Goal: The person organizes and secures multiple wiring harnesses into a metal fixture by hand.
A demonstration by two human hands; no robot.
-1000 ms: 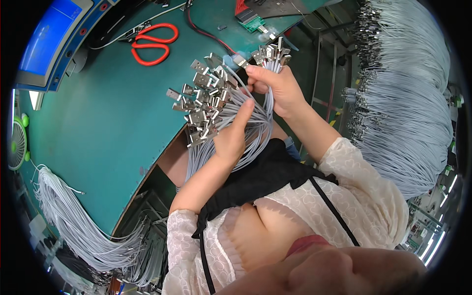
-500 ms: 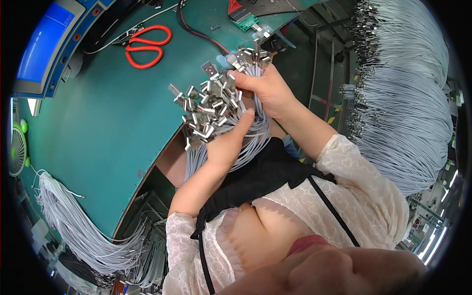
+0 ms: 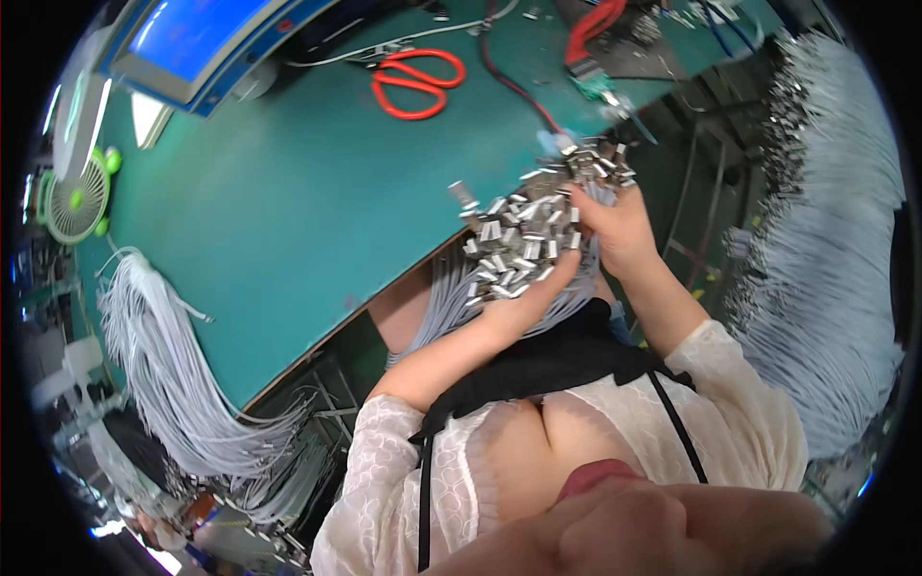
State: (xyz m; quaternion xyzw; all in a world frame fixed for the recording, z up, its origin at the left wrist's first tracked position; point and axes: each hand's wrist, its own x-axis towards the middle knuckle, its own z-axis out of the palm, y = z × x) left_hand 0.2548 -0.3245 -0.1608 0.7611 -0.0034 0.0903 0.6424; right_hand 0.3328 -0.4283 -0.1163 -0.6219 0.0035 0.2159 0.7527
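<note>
A thick bunch of grey USB cables (image 3: 519,235) is gathered in my left hand (image 3: 526,309), whose fingers wrap round it just below the metal plugs. The plugs crowd together facing up, and the grey leads hang down over my lap. My right hand (image 3: 622,235) grips a smaller bunch of grey USB cables (image 3: 599,165), its plugs sticking out above the thumb. Both hands are side by side at the near edge of the green table (image 3: 288,221), with the two bunches almost touching. The fingers behind the leads are hidden.
Red-handled scissors (image 3: 413,84) lie on the table near a blue-framed screen (image 3: 202,38). A green circuit board (image 3: 591,82) with red wires sits at the far right. White cables (image 3: 158,336) drape off the left edge by a green fan (image 3: 77,197). Grey cables (image 3: 836,240) hang in a large mass at right.
The view has turned, so table, scissors and hands appear farther right. The plugs in my left hand look more tightly packed. Both hands keep hold of their bunches.
</note>
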